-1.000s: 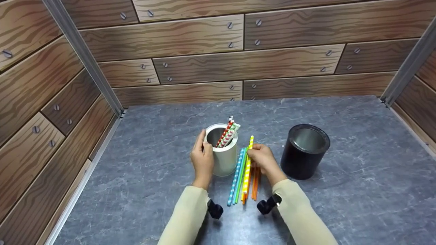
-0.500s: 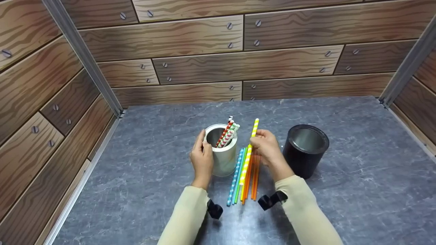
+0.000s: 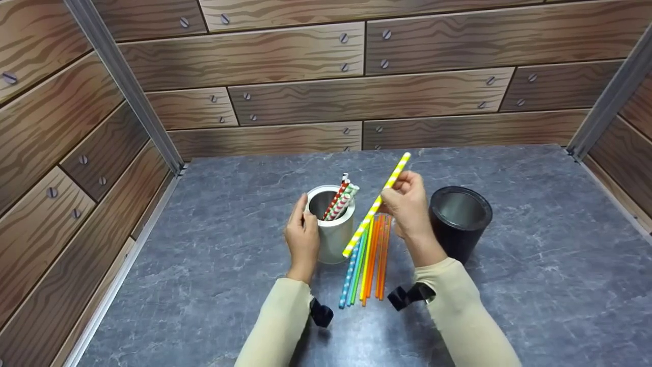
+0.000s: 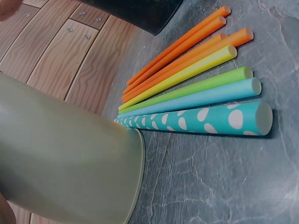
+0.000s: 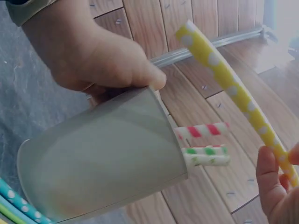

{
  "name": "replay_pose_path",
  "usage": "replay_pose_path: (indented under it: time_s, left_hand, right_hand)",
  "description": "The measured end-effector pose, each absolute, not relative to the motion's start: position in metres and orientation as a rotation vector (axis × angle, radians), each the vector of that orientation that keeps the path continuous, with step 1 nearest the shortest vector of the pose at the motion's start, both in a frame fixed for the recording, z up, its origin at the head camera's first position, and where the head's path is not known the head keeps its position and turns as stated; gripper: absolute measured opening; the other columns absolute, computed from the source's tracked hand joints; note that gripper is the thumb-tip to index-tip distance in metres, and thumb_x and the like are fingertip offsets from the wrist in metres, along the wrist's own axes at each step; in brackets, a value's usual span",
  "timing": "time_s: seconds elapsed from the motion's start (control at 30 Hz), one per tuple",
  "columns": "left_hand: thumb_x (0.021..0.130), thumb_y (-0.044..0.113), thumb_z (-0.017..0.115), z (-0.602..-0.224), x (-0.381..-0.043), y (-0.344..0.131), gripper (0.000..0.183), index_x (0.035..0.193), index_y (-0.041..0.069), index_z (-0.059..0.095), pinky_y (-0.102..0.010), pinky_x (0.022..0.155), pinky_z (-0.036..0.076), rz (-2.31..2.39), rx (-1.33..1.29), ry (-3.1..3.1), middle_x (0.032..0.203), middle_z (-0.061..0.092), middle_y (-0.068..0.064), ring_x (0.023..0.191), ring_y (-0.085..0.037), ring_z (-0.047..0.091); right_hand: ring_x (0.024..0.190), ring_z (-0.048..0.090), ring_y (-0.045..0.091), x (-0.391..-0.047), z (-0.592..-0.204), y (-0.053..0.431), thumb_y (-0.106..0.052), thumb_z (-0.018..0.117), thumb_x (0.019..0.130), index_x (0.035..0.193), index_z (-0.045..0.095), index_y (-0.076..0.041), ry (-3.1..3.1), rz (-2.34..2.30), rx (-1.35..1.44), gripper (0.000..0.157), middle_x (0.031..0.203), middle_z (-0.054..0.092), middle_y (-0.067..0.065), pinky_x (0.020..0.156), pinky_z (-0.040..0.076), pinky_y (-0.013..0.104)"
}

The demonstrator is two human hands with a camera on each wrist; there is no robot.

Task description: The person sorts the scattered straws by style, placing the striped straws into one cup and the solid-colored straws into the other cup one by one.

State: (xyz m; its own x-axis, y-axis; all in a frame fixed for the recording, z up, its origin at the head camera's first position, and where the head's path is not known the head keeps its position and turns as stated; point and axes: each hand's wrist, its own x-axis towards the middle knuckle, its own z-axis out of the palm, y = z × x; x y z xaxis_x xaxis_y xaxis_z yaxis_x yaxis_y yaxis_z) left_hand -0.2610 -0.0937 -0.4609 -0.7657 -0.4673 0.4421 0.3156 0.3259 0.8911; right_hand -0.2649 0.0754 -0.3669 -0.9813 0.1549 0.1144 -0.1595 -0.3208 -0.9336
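- A person's right hand point(image 3: 411, 209) pinches a slender yellow, white-dotted straw point(image 3: 375, 207) near its middle, thumb and fingers drawn close.
- Clear of the table, the straw slants above orange, yellow, green and blue straws point(image 3: 374, 262) below the grip.
- Left of the grip, the left hand point(image 3: 303, 242) rests against a pale cylindrical container point(image 3: 331, 240) bearing patterned straws point(image 3: 338, 204).
- A black cylindrical container point(image 3: 455, 237) stands just right.

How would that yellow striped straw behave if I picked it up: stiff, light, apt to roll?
The yellow striped straw is probably stiff: held by the right hand, it looks straight in the head view. It is likely light, being slim and held by a pinch alone. Laid on the tabletop, it might roll, as it looks round.
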Motion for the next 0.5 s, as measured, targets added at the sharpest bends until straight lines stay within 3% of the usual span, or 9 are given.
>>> replay_pose_path:
  time_s: [0.5]
  left_hand:
    - [0.088, 0.005, 0.044, -0.46, -0.261, -0.093, 0.041, 0.127, 0.004, 0.056, -0.038, 0.099, 0.042, -1.519, 0.147, -1.924, 0.129, 0.056, -0.011, 0.121, -0.024, 0.05]
  right_hand:
    - [0.062, 0.05, 0.014, -0.253, -0.354, 0.069, 0.019, 0.044, 0.064, 0.104, 0.036, -0.005, -1.314, 2.189, 0.232, 0.047, 0.083, 0.046, 0.006, 0.05, 0.05, 0.022]
